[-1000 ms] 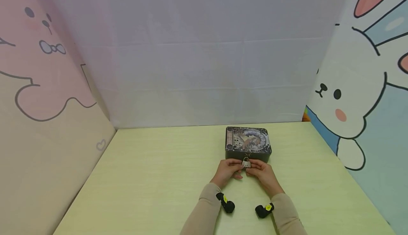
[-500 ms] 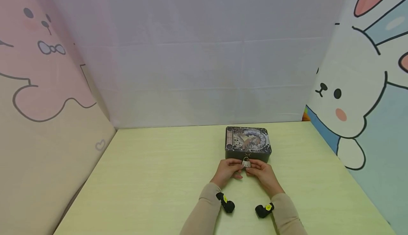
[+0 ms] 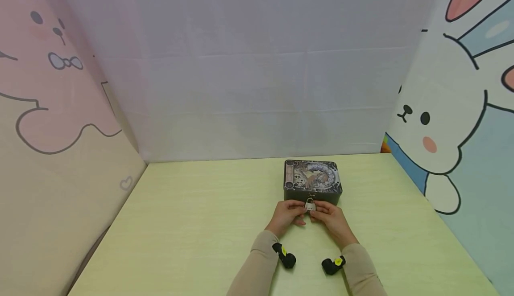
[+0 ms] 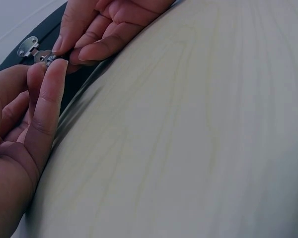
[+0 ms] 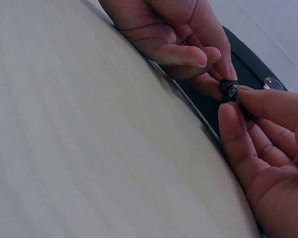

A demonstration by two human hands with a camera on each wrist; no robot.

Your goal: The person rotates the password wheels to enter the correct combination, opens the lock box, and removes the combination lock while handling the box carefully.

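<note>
A dark rectangular tin box (image 3: 312, 181) with a printed picture on its lid stands at the back right of the table. From the latch (image 4: 28, 47) on its front hangs a small silver combination padlock (image 3: 310, 205). Black number dials (image 5: 230, 89) of the padlock show between the fingertips in the right wrist view. My left hand (image 3: 286, 215) pinches the padlock from the left. From the other side, my right hand (image 3: 333, 221) pinches it too, thumb and finger at the dials. Fingers cover much of the lock in both wrist views.
The pale wood-grain table (image 3: 180, 224) runs back to a white cloth wall (image 3: 257, 86). Printed cartoon panels stand at the left and right sides. Black wrist straps with camera mounts sit on both sleeves (image 3: 257, 260).
</note>
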